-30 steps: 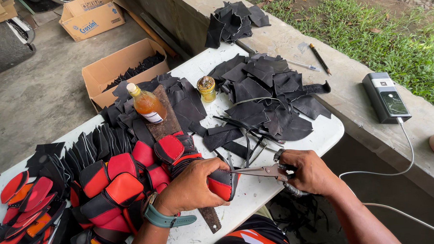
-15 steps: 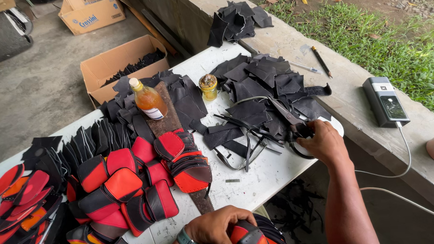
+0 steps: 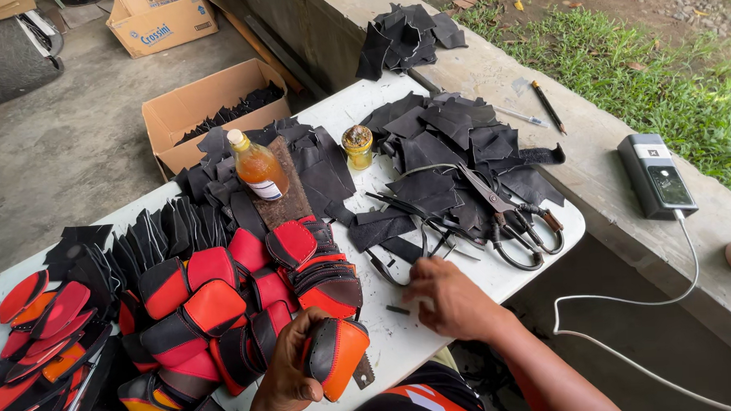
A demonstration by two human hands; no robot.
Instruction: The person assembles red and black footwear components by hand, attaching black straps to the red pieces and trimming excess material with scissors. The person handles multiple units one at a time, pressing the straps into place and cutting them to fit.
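Head view: cardboard box (image 3: 185, 106) of black pieces (image 3: 231, 107)

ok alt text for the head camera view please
A person's left hand grips an orange and black padded leather piece over a white table, while the right hand rests near thin black strips. Large black-handled scissors lie on black leather offcuts.

**What you cannot see from here**

Your left hand (image 3: 289, 377) covers much of the orange and black stitched leather piece (image 3: 337, 358) it grips, and your wrist runs off the bottom edge. The left edge cuts the row of red and black pieces (image 3: 29, 322). The cardboard box (image 3: 216, 105) hides most of the dark scraps inside. The small yellow jar (image 3: 358, 147) is too small to make out.
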